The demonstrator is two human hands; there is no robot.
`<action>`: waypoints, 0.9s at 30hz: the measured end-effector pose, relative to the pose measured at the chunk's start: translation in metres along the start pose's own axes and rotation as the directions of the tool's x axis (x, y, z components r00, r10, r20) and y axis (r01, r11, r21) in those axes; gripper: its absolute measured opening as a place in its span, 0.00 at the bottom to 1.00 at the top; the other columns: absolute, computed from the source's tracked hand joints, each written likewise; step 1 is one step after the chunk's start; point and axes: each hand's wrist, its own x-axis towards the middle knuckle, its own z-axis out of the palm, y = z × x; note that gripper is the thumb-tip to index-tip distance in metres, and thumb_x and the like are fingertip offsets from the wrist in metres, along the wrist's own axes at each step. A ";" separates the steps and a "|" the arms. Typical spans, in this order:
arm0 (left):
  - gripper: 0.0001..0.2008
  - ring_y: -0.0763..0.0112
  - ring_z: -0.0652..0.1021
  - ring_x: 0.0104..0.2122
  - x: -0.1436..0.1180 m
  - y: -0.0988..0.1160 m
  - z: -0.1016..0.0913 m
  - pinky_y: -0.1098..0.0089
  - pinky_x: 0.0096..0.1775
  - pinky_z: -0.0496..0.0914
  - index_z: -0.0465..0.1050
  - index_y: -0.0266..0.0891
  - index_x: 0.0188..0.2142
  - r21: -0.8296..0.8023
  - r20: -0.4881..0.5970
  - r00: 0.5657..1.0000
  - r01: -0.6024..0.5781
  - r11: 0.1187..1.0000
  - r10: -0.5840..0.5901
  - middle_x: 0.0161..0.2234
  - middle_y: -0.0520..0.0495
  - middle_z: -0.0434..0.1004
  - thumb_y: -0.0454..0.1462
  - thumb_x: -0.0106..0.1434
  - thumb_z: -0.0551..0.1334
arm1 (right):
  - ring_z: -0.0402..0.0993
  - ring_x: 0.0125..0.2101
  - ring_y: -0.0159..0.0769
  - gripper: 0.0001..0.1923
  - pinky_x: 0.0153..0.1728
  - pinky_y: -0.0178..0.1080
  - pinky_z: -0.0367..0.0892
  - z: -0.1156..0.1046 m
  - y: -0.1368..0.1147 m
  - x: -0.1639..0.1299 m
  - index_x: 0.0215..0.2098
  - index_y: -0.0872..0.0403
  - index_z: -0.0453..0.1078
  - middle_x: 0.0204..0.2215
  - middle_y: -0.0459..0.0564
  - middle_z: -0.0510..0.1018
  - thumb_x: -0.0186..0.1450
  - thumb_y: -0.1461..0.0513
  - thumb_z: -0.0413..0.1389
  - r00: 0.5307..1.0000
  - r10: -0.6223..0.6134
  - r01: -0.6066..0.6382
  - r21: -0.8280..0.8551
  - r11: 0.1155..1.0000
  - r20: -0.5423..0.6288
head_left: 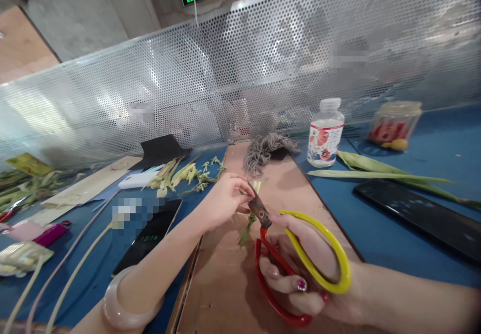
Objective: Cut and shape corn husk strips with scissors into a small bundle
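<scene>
My right hand (289,274) grips a pair of scissors (259,211) by its loop handles, one yellow and one red. The dark blades point up and to the left, their tips beside the fingers of my left hand (227,199). Those left fingers are pinched around a small green plant piece (246,229), whose leafy end hangs below. A pale green strip shows behind the blades, just past my fingertips. Part of the plant piece is hidden by my fingers and the scissors. Both hands are over a brown wooden board (221,284).
A grey cord bundle (263,151) lies at the board's far end. To the right are a labelled bottle (326,136), a jar (394,123), long green leaves (361,166) and a black phone (421,219). Leaf scraps (184,174), another phone (152,234) and cables (80,251) lie left.
</scene>
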 end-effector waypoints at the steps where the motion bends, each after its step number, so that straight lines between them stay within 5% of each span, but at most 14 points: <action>1: 0.04 0.65 0.74 0.43 0.000 0.000 0.000 0.66 0.37 0.76 0.74 0.35 0.29 -0.019 0.006 1.000 0.015 1.000 -0.015 0.47 0.42 0.62 0.33 0.55 0.61 | 0.52 0.12 0.22 0.24 0.08 0.25 0.39 -0.001 0.001 0.000 0.23 0.57 0.61 0.18 0.46 0.66 0.64 0.47 0.43 1.000 0.001 -0.001 0.005 1.000 0.006; 27: 0.03 0.64 0.74 0.41 -0.002 -0.003 0.003 0.65 0.32 0.78 0.74 0.35 0.29 -0.134 0.052 0.999 0.018 0.991 -0.011 0.48 0.43 0.57 0.32 0.56 0.61 | 0.55 0.15 0.23 0.23 0.10 0.25 0.41 0.000 0.001 -0.001 0.23 0.58 0.63 0.21 0.48 0.65 0.63 0.48 0.44 0.997 -0.002 0.001 0.018 1.000 0.078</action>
